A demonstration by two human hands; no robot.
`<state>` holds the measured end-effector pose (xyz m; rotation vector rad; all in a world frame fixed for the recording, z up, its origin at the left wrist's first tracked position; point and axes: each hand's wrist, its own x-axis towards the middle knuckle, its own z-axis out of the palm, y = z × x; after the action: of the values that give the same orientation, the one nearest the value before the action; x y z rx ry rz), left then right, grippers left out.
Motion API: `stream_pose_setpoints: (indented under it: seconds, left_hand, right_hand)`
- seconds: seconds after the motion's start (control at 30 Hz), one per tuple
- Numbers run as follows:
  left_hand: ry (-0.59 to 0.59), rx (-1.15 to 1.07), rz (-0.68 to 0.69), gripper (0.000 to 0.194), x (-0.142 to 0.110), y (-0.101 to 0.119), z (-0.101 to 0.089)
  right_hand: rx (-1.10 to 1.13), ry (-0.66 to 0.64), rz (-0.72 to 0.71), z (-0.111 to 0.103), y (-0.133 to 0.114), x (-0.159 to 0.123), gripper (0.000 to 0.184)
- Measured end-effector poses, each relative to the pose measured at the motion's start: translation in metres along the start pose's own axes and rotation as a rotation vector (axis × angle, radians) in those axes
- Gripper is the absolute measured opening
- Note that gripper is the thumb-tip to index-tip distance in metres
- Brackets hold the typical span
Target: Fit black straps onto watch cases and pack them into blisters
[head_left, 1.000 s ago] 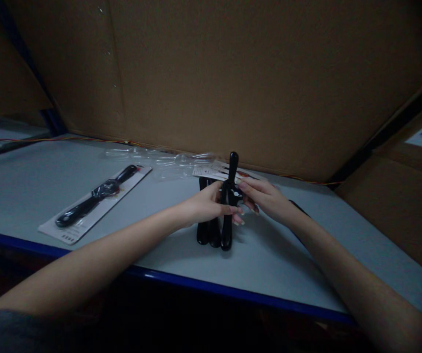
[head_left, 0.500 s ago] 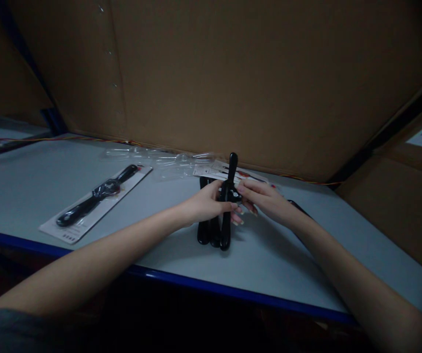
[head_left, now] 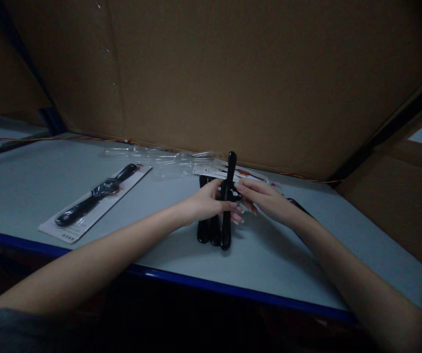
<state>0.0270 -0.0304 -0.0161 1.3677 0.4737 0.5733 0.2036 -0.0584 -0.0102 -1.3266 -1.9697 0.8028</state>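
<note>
Pinching a glossy black wristwatch (head_left: 230, 169), left hand (head_left: 206, 203) and right hand (head_left: 264, 198) held its strap vertical, pointing up. A white card (head_left: 62, 230) at left sealed another black watch (head_left: 100, 191) in clear plastic.

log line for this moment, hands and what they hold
left hand: grips upright black glossy piece | right hand: grips same piece | beside: more black pieces | behind: printed card

This looks like a small packing station in a workshop or warehouse: plain brown cardboard panels (head_left: 233, 73) wall in a pale grey bench (head_left: 30, 186) with a blue edge (head_left: 30, 239). Glossy black strapped goods (head_left: 225, 230), a white backing card (head_left: 100, 208) and clear plastic sleeves (head_left: 170, 159) lie on it.
</note>
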Motion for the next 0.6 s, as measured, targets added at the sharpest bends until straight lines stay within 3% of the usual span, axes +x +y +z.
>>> stream_pose_setpoints:
  seconds: [0.1, 0.23, 0.4, 0.5, 0.6]
  left_hand:
    - [0.001, -0.006, 0.005, 0.036, -0.001, 0.000, 0.000]
    - [0.034, -0.013, 0.002, 0.037, -0.001, -0.001, 0.001]
    - [0.124, 0.073, 0.022, 0.036, 0.000, -0.002, 0.005]
    - [0.147, 0.155, 0.078, 0.034, 0.000, -0.004, 0.006]
    - [0.161, 0.223, 0.125, 0.033, 0.000, -0.008, 0.005]
  right_hand:
    - [-0.106, 0.064, -0.006, -0.003, -0.004, -0.001, 0.036]
    - [-0.518, 0.291, -0.079, -0.008, -0.016, -0.006, 0.033]
    - [-0.901, 0.281, -0.268, 0.003, -0.028, -0.011, 0.030]
    - [-0.951, 0.306, -0.239, 0.013, -0.030, -0.011, 0.029]
    - [-0.761, 0.356, -0.095, 0.019, -0.028, -0.008, 0.033]
